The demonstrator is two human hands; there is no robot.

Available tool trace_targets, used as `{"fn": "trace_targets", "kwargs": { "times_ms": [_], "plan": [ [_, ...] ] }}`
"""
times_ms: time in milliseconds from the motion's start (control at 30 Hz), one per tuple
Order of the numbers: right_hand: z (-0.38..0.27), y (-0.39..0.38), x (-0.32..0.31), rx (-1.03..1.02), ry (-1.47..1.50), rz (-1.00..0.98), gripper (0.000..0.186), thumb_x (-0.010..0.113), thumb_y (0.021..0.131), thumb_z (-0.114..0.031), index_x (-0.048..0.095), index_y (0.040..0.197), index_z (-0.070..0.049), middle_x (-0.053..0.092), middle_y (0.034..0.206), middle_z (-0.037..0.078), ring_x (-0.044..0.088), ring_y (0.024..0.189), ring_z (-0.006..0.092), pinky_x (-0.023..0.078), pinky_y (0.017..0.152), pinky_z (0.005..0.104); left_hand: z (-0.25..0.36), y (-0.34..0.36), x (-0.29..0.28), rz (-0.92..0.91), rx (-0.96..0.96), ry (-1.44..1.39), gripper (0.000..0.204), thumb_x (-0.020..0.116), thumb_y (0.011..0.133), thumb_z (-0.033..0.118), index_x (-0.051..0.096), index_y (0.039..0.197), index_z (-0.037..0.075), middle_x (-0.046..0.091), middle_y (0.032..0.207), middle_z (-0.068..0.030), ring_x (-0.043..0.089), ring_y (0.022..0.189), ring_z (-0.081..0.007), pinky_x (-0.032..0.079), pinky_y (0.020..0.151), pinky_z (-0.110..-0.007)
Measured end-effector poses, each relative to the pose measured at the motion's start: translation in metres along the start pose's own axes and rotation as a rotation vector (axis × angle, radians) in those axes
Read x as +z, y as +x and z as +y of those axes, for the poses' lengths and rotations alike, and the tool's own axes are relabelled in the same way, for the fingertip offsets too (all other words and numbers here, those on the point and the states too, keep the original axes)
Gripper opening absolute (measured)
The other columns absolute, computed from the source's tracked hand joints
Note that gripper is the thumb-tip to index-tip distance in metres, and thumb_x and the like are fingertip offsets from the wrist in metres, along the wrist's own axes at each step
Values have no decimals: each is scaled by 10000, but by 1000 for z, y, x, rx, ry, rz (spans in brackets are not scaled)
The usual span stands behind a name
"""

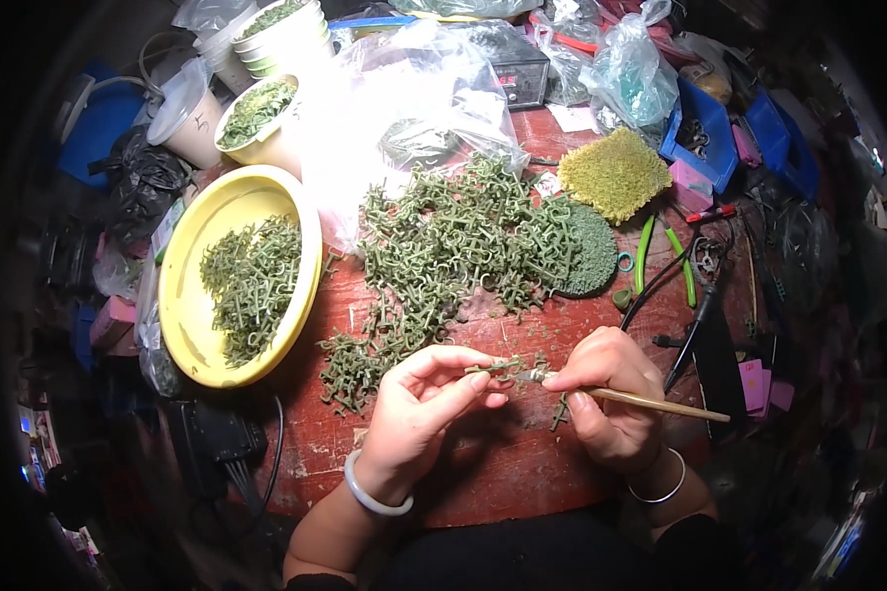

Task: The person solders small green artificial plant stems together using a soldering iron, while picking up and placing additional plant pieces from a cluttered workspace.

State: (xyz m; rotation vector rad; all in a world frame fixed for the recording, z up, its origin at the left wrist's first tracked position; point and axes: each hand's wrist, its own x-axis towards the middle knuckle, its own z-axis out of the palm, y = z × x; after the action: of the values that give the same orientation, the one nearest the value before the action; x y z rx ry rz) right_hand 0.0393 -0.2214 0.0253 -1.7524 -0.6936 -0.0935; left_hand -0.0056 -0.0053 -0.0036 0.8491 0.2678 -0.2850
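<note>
My left hand (419,404), with a pale bangle at its wrist, pinches a small green branched piece (503,367) between thumb and fingertips. In my right hand (616,389) is a slim wooden-handled tool (675,407), held like a pen. Its short metal tip meets or nearly meets the green piece; the exact contact is too small to tell. A large heap of similar green pieces (453,236) lies just beyond my hands on the red table (493,483). More of them fill part of a yellow basin (175,266) at the left.
Behind the heap lies a clear plastic bag (434,69). At the right are a round green pad (591,251), a yellow-green spongy slab (616,175), green-handled pliers (680,266), black cables and blue bins (700,128). Tubs of green bits (256,113) stand far left.
</note>
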Motion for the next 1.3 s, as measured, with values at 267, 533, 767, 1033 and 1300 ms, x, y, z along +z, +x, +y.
{"fn": "trace_targets", "kwargs": {
  "times_ms": [267,533,767,1033,1300],
  "plan": [
    [0,1,0,0,3,-11,139,601,807,-14,692,911,-3,616,824,88,558,729,202,451,667,328,1,0,0,-2,-14,-25,191,634,955,-49,634,1146,-57,689,1112,-151,711,949,-215,611,883,-349],
    [1,3,1,-14,-2,-14,155,599,798,-13,702,914,-2,615,817,82,562,719,197,452,668,326,0,0,0,-1,-11,-24,186,640,953,-48,638,1139,-57,690,1091,-147,712,946,-215,611,882,-346],
    [2,3,2,-23,1,-13,154,604,803,-16,702,921,-5,615,826,83,564,724,193,453,665,324,1,1,-2,-8,-41,-53,186,641,955,-41,637,1140,-51,698,1079,-147,718,939,-222,607,874,-336],
    [3,3,1,-33,13,-43,144,620,810,-12,699,931,-13,610,830,82,573,731,200,464,676,323,3,1,-3,20,-103,-69,185,638,961,-27,635,1145,-44,702,1084,-156,720,941,-228,604,883,-329],
    [5,3,-1,-81,-13,-74,169,631,803,19,705,948,-27,599,853,83,575,730,203,468,666,323,3,2,-4,-3,-104,-97,183,639,959,-28,638,1141,-46,703,1090,-160,718,951,-234,603,887,-334]
  ]
}}
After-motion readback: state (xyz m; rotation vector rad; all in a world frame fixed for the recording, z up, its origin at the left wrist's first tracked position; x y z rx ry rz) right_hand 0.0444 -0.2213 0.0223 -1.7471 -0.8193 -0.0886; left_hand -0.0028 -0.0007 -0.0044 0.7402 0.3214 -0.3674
